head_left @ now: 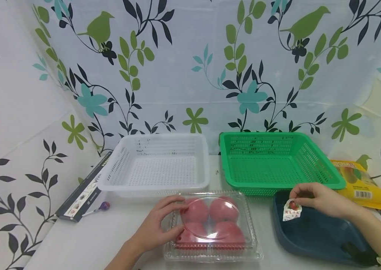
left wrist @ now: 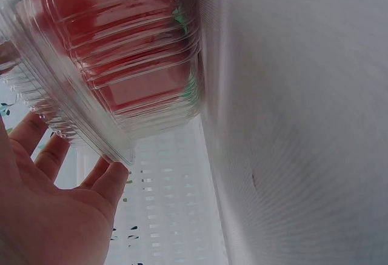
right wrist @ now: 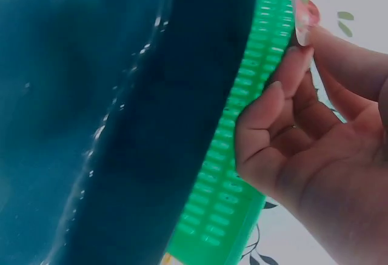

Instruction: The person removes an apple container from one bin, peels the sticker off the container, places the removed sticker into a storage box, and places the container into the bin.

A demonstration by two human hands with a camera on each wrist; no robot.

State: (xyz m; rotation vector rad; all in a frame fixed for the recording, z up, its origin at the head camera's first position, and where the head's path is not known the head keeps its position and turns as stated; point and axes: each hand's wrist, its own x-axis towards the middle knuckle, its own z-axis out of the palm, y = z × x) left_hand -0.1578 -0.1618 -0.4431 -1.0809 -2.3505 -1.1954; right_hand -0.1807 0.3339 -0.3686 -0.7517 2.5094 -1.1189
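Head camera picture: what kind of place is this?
Probably an indoor spot set up like a little booth: patterned cloth hangs behind a white table, where a white basket and a green basket sit side by side.

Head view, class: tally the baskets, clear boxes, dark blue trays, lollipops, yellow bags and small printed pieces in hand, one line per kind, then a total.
White basket and green basket: 2
Clear box: 1
Dark blue tray: 1
Lollipop: 1
Yellow bag: 1
Small printed piece in the right hand: 1
Total: 7
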